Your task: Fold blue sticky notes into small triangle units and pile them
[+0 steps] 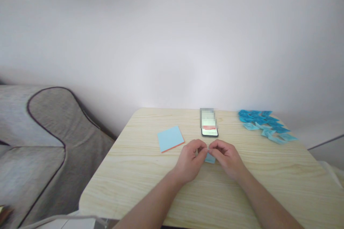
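A small piece of light blue paper (210, 158) is pinched between the fingertips of both hands, just above the wooden table (139, 175). My left hand (191, 161) grips its left side, thumb and index finger pressed together. On the other side, my right hand (227, 157) holds the upper edge in a similar pinch. The fingers hide much of the paper, so its folds cannot be made out. Left of my hands lies a stack of square light blue paper (170, 139) with an orange-red edge. A phone (209, 123) with a lit screen lies just beyond my fingertips.
Several folded paper pieces (264, 121), in darker and lighter blue, are grouped at the table's back right. A white wall (172, 43) stands behind the table. To the left is a grey sofa (53, 132). A pale cable (61, 217) runs below the table's left corner.
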Tool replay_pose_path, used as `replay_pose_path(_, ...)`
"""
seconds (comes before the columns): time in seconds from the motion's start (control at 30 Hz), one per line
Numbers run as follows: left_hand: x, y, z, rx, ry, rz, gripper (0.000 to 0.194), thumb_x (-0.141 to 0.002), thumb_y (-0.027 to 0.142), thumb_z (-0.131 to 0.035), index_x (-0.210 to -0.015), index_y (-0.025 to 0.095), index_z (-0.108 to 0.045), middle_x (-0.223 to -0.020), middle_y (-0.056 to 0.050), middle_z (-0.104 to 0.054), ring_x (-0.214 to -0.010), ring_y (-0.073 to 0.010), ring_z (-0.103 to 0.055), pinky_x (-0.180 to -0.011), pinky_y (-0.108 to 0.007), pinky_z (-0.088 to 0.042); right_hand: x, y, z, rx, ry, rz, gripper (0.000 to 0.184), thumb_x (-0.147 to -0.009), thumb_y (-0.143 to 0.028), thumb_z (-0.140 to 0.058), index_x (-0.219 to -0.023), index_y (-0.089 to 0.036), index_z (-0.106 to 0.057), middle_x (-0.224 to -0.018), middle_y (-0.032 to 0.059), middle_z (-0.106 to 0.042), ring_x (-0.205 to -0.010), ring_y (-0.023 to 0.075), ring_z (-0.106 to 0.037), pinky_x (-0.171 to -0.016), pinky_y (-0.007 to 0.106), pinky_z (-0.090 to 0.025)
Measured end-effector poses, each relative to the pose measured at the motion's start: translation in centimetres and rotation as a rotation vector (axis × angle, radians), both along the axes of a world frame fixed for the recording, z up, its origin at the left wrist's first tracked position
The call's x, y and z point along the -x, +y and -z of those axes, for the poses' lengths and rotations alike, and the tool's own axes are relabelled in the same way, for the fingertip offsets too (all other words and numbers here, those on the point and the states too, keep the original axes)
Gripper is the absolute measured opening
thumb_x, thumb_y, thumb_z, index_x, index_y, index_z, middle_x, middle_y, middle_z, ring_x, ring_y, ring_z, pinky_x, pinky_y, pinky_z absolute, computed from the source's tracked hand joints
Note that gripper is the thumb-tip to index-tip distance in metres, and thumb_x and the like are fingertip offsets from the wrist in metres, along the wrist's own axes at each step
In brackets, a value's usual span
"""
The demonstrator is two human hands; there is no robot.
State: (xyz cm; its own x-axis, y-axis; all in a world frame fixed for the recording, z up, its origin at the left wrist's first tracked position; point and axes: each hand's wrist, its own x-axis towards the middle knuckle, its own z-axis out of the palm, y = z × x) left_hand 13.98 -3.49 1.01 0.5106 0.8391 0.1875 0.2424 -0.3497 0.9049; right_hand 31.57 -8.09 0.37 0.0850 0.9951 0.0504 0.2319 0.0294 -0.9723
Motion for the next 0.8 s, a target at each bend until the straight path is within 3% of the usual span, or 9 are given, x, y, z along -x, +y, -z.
replay_pose_path(0.4,0.1,-0.4,-0.3,0.039,-0.08,0.08,0.019,-0.097,0.034,-0.059,-0.091,0.018,-0.068,-0.087,-0.003,-0.068,-0.083,-0.0164,-0.059,-0.077,-0.028,-0.045,0.1,-1.4,-1.0,0.006,-0.006,-0.033,0.019,-0.087,-0.033,-0.065,-0.074,-0.02,-0.065,-0.07,-0.0007,-0.06,-0.068,0.0159,-0.053,-0.064,0.028,-0.044)
replay_pose_path(0.53,0.2,-0.3,-0.7,0.12,-0.198,0.04,0.023,-0.097,0.039,-0.061,-0.103,0.019,-0.069,-0.092,-0.003,-0.069,-0.085,-0.0157,-0.06,-0.079,-0.028,-0.045,0.5,-2.2,-0.7,0.01,0.114,0.125,0.022,-0.086,-0.042,-0.071,-0.081,-0.02,-0.069,-0.072,0.0007,-0.065,-0.068,0.0165,-0.058,-0.065,0.029,-0.048)
replay_pose_path(0.67,0.2,-0.4,-1.1,0.232,-0.3,0.038,0.03,-0.089,0.035,-0.071,-0.113,0.019,-0.062,-0.085,-0.001,-0.067,-0.082,-0.0151,-0.061,-0.079,-0.028,-0.045,1.3,-3.1,-0.5,0.014,0.231,0.352,0.027,-0.081,-0.047,-0.077,-0.087,-0.021,-0.072,-0.075,0.0021,-0.071,-0.069,0.0183,-0.065,-0.07,0.031,-0.052)
replay_pose_path(0.8,-0.1,-0.4,-1.1,0.269,-0.333,0.017,0.025,-0.085,0.026,-0.072,-0.105,0.018,-0.06,-0.085,-0.001,-0.068,-0.082,-0.0151,-0.063,-0.08,-0.029,-0.047,2.1,-3.6,-0.6,0.012,0.235,0.378,0.03,-0.079,-0.048,-0.079,-0.089,-0.02,-0.072,-0.075,0.0029,-0.072,-0.071,0.0192,-0.067,-0.071,0.031,-0.052)
